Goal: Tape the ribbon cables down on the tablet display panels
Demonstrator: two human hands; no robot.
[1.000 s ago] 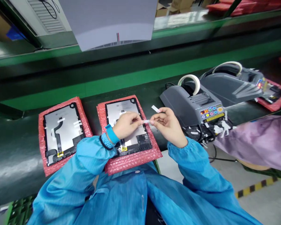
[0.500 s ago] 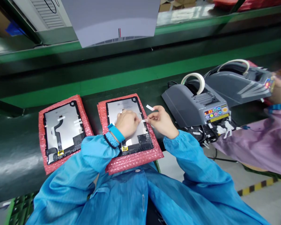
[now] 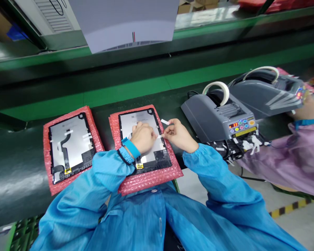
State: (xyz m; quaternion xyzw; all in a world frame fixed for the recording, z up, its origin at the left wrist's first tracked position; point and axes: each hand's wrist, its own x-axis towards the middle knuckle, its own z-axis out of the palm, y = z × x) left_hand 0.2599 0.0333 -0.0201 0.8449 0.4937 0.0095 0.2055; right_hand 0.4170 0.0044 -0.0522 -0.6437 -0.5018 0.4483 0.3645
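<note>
A tablet screen panel [image 3: 126,121] with a silver back and black edges lies on red bubble wrap [image 3: 146,181] in front of me. Over its middle, my left hand [image 3: 143,137] is closed, fingertips at the left end of a short strip of white tape [image 3: 160,136]. My right hand [image 3: 178,134] pinches the other end at the panel's right edge. A second white tape strip [image 3: 164,122] sticks out from my right index finger. My left hand hides part of the panel and its flex cable.
To the left, another tablet screen panel [image 3: 75,150] with white tape pieces lies on red bubble wrap. Right of me stand two grey tape dispensers [image 3: 217,116], [image 3: 269,94] with tape rolls. A co-worker's hand [image 3: 310,108] is at the farther one. A white box-like unit [image 3: 125,21] hangs above.
Both hands have shifted slightly, and the tape strip has come a little lower at the panel's right edge. The co-worker's hand has moved down and left.
</note>
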